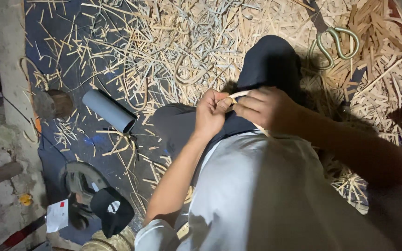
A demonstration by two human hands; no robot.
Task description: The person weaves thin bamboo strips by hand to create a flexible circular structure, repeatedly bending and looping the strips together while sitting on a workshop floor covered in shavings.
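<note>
Grey plastic tube (109, 111) lying at nine o'clock of the hands on the dark blue floor sheet (70, 56), well apart. Left hand (210, 114) closed, pinching the thin pale bamboo strip (239, 95); right hand (267, 109) closed on the same strip, just beside at three o'clock, above the dark-trousered knee (268, 60). Strip judged light, springy, splinter-edged; best pinched close to the bend. Green-handled shears (337, 44) at one o'clock among pale offcuts (187, 42).

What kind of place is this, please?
Probably a cane or bamboo craft workshop, on the floor: pale offcuts lie everywhere, shears lie among them, and both hands work a thin strip.
</note>
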